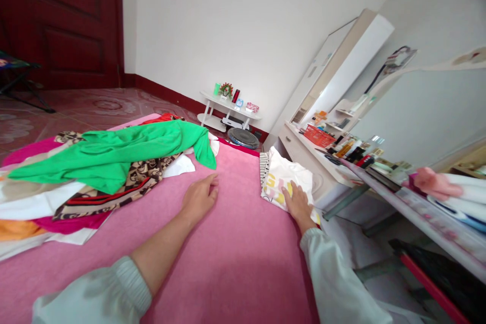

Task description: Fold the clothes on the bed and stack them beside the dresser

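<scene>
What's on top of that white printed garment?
The person's right hand rests on the white printed garment, partly over its yellow print; whatever lies beneath the hand is hidden.

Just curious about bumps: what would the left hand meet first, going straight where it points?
For the left hand, the pink cover looks free ahead; beyond its edge, perhaps the round grey object, though depth's unclear.

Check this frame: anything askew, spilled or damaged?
No spill or damage stands out. The clothes heap looks untidy: the green garment sprawls rumpled across it, unlike the folded white printed shirt under the right hand.
</scene>
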The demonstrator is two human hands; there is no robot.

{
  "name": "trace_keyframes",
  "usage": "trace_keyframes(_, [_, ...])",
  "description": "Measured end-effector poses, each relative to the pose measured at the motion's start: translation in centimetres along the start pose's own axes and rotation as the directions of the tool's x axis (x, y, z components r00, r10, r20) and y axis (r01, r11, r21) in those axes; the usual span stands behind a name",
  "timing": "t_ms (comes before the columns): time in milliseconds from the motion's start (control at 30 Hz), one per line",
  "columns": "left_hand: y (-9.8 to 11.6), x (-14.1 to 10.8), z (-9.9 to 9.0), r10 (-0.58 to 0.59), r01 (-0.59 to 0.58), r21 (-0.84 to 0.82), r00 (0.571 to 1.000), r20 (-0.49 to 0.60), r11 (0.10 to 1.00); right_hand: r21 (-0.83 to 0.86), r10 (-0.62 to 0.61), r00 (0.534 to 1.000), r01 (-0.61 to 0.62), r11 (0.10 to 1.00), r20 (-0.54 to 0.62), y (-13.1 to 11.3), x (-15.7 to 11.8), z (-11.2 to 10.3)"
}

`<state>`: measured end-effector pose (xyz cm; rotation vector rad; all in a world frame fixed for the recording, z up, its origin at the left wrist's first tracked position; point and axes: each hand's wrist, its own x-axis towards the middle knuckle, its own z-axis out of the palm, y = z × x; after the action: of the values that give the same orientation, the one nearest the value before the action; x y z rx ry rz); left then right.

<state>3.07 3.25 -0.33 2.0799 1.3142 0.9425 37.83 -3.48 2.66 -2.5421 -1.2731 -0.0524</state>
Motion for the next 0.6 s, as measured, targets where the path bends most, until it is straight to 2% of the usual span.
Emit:
trace_keyframes(100, [0.2, -0.1, -0.1, 0.023, -0.024, 0.054, 0.999, 0.025, 0.998, -0.017, 0.030, 0.999, -0.030, 0.999, 0.041, -0.9, -0.8, -0.6])
trace_keyframes(167, [0.4, -0.4, -0.1, 0.070, -0.076, 0.141, 0.996, 0.047, 0.987, -0.026, 0.029, 0.999, -0.029, 0.999, -0.019, -2.3, -2.5, -0.8])
trace_keyframes(200, [0.5, -0.6, 0.0, 0.095, -0.105, 0.191, 0.994, 0.058, 0.976, -0.023, -0.005, 0.998, 0.003, 1.000, -0.062, -3.4, -3.8, -0.7])
trace_keyframes(267, [0.7, -1.0, 0.2, 0.141, -0.158, 0.278, 0.987, 0.081, 0.948, 0.004, -0.188, 0.970, 0.191, 0.981, -0.156, -5.8, -7.1, 0.2])
trace_keyframes(300, [0.8, -1.3, 0.4, 0.162, -0.182, 0.308, 0.983, 0.089, 0.934, 0.033, -0.296, 0.944, 0.304, 0.952, -0.147, -7.1, -8.9, 0.8])
trace_keyframes(367, [1.0, -1.8, 0.8, 0.189, -0.217, 0.349, 0.976, 0.112, 0.912, 0.137, -0.396, 0.915, 0.404, 0.904, -0.079, -9.7, -12.5, 2.2])
trace_keyframes(467, [1.1, -2.9, 1.1, 0.167, -0.220, 0.383, 0.972, 0.167, 0.897, 0.207, -0.395, 0.917, 0.377, 0.903, 0.052, -12.4, -16.7, 3.4])
trace_keyframes(600, [1.1, -5.1, 0.9, 0.149, -0.222, 0.400, 0.967, 0.205, 0.889, 0.191, -0.373, 0.926, 0.358, 0.914, 0.049, -13.6, -18.7, 2.9])
